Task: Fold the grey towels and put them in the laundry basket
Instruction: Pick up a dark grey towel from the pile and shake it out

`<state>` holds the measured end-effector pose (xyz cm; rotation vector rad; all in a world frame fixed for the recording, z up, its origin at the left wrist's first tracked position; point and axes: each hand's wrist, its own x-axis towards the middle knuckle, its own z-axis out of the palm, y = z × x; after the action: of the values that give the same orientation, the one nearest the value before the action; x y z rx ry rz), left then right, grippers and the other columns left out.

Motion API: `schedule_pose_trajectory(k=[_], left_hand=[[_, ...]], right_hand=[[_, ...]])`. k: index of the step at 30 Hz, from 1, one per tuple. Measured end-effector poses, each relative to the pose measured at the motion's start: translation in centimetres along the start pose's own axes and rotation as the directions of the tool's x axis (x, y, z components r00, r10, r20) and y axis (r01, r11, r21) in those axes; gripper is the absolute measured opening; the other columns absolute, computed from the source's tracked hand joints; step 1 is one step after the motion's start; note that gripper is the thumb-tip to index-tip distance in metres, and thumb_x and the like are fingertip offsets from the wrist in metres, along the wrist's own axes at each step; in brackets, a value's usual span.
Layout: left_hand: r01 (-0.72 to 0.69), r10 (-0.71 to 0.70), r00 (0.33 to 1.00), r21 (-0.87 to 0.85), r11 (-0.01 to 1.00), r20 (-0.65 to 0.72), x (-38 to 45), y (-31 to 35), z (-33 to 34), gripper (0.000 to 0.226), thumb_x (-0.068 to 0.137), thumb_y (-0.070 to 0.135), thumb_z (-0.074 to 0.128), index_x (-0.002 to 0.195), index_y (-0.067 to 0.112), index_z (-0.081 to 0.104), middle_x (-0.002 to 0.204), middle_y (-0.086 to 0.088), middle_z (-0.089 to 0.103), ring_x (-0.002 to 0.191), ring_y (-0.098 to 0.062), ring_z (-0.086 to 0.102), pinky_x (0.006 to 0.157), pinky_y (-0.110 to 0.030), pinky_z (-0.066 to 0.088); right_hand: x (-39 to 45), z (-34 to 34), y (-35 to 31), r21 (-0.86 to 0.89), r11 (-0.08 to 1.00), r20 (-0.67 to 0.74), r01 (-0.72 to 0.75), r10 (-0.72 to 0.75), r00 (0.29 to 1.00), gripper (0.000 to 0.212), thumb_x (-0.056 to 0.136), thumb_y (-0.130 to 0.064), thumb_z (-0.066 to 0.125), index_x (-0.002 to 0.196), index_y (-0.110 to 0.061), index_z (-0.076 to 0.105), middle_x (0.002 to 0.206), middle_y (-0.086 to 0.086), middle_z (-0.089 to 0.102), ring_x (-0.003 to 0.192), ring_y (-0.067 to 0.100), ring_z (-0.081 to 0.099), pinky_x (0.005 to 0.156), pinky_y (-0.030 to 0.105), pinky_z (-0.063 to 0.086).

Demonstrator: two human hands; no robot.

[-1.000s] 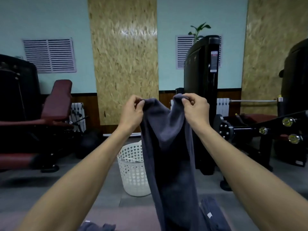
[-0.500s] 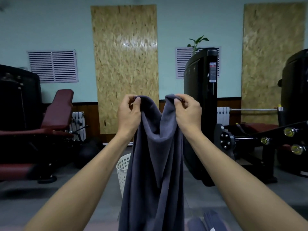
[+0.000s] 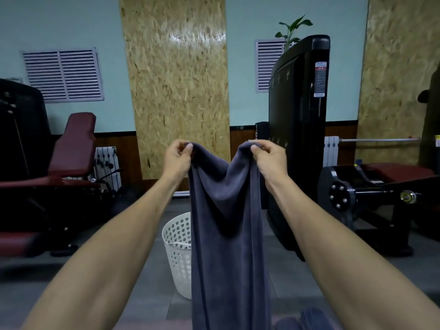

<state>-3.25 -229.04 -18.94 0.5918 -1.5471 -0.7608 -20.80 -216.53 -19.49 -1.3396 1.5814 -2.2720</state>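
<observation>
One grey towel point(image 3: 226, 234) is held up at arm's length in the middle of the view, hanging straight down in long folds, with its top edge sagging in a dip between the two hands. Its upper left corner is pinched between thumb and curled fingers of the left hand point(image 3: 177, 160), and its upper right corner is pinched the same way by the right hand point(image 3: 270, 158) — each grip is closed on the cloth. The lower end of the towel runs out of the bottom of the view. A white laundry basket point(image 3: 177, 253) with heart-shaped holes is seen standing on the grey floor point(image 3: 147, 294) just behind the towel, its right part hidden by the cloth; what lies inside cannot be told. More grey fabric point(image 3: 312, 320) is seen at the bottom edge, right of the hanging towel. Further out, a dark red padded bench point(image 3: 73, 146) is placed at the left, a tall black gym machine point(image 3: 297, 129) at the right, and a chipboard panel point(image 3: 176, 79) is fixed to the pale wall — a green plant point(image 3: 292, 27) shows above the machine
</observation>
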Motion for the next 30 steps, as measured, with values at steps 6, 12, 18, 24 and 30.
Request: schedule_pose_trajectory(k=[6, 12, 18, 24, 30], left_hand=[[-0.047, 0.039, 0.998, -0.142, 0.989, -0.056, 2.3, 2.5, -1.2, 0.015, 0.099, 0.009, 0.052, 0.086, 0.017, 0.057, 0.085, -0.003, 0.062, 0.087, -0.019, 0.063, 0.086, -0.035, 0.055], [0.036, -0.038, 0.999, -0.149, 0.988, -0.006, -4.0, 2.3, -3.3, 0.009, 0.099, 0.008, 0.050, 0.093, 0.009, 0.057, 0.084, -0.005, 0.062, 0.083, -0.019, 0.064, 0.080, -0.031, 0.056], [0.188, -0.186, 0.980, -0.029, 0.982, 0.065, -14.4, 1.8, -6.6, 0.010, 0.099, 0.012, 0.053, 0.098, 0.004, 0.059, 0.072, -0.007, 0.062, 0.048, -0.006, 0.059, 0.051, -0.021, 0.052], [0.073, -0.074, 0.995, 0.017, 0.997, 0.071, -18.7, 5.3, -8.6, 0.011, 0.096, 0.018, 0.058, 0.090, 0.010, 0.063, 0.066, -0.003, 0.062, 0.048, -0.005, 0.054, 0.048, -0.020, 0.044], [0.056, -0.060, 0.997, 0.106, 0.993, 0.040, -21.7, 4.6, -8.8, 0.010, 0.092, 0.021, 0.064, 0.088, 0.013, 0.068, 0.072, 0.003, 0.067, 0.061, -0.002, 0.059, 0.060, -0.020, 0.048]], right_hand=[[2.6, 1.2, -1.9, 0.020, 0.990, 0.013, 0.140, -0.140, 0.990, 0.016, 0.090, -0.007, 0.060, 0.090, -0.013, 0.075, 0.088, -0.002, 0.073, 0.086, 0.008, 0.067, 0.078, 0.014, 0.048], [-3.1, -0.9, -1.6, 0.006, 0.994, 0.044, 0.111, -0.111, 0.993, 0.024, 0.091, -0.006, 0.060, 0.085, -0.026, 0.071, 0.090, -0.003, 0.073, 0.090, 0.010, 0.067, 0.083, 0.020, 0.050], [-13.4, -5.1, -0.9, -0.041, 0.999, 0.045, 0.018, -0.016, 0.999, 0.028, 0.091, -0.006, 0.060, 0.082, -0.031, 0.069, 0.088, -0.004, 0.071, 0.092, 0.013, 0.067, 0.092, 0.034, 0.054], [-18.0, -6.5, -3.3, -0.132, 0.991, 0.061, 0.019, -0.011, 0.998, 0.017, 0.093, -0.012, 0.058, 0.091, -0.022, 0.072, 0.089, -0.003, 0.072, 0.091, 0.012, 0.068, 0.089, 0.036, 0.056], [-20.4, -6.7, -3.4, -0.354, 0.933, 0.030, -0.065, 0.081, 0.996, 0.014, 0.093, -0.017, 0.058, 0.092, -0.020, 0.071, 0.083, -0.003, 0.071, 0.071, 0.008, 0.069, 0.075, 0.028, 0.059]])
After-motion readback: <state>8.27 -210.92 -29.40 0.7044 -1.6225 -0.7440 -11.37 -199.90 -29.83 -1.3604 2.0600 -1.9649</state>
